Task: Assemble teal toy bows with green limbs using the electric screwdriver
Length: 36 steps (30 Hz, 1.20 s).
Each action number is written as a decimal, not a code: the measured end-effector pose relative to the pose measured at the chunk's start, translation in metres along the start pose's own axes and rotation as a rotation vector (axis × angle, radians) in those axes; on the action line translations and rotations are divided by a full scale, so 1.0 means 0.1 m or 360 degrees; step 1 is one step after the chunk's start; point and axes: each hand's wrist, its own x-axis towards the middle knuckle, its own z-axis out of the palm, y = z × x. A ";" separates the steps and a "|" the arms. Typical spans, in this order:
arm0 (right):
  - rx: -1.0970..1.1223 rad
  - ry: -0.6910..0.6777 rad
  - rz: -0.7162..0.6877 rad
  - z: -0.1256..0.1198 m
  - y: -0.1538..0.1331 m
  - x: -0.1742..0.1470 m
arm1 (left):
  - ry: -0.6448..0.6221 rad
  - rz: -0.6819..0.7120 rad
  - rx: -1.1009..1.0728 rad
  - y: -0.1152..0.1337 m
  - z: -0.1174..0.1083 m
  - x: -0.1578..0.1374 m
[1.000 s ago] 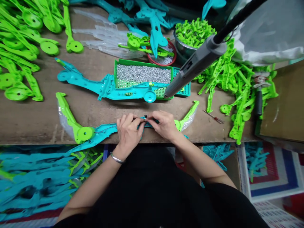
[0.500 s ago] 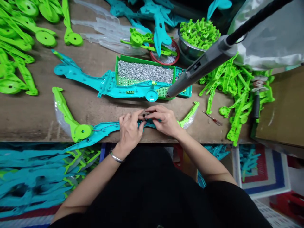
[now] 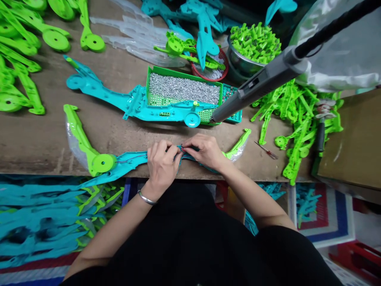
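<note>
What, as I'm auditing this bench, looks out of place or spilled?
Mildly odd: a turquoise shell overlaps the green tray, partly hiding it. No spill or breakage shows, though the left hand and right hand cover some of the nearer shell.

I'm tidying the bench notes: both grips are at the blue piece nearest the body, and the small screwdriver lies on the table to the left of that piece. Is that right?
Not quite: in the head view, the small screwdriver lies on the table to the right of the blue piece. The left grip and right grip are indeed at that piece.
</note>
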 end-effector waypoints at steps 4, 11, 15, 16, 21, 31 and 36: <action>0.0058 0.0037 -0.0086 0.02 0.00 0.00 | 0.0032 0.0033 -0.0006 0.02 0.00 -0.01; 0.0053 0.0051 -0.0015 0.07 0.01 0.00 | 0.0073 -0.0153 -0.0136 0.01 0.08 -0.04; -0.0006 -0.0119 0.0035 0.02 -0.03 0.04 | 0.0070 -0.0156 -0.0131 0.01 0.09 -0.05; -0.0038 -0.0173 0.0052 0.00 -0.04 0.06 | 0.0059 -0.0155 -0.0123 0.01 0.09 -0.05; -0.0350 -0.0430 0.0147 -0.08 -0.16 0.14 | 0.0017 -0.0098 -0.0113 0.00 0.07 -0.05; -0.0909 -0.0794 0.0313 -0.07 -0.56 0.26 | 0.0039 -0.0110 -0.0107 0.01 0.08 -0.05; -0.1012 -0.0914 0.0403 -0.06 -0.68 0.33 | 0.0115 -0.0103 -0.0108 0.00 0.11 -0.06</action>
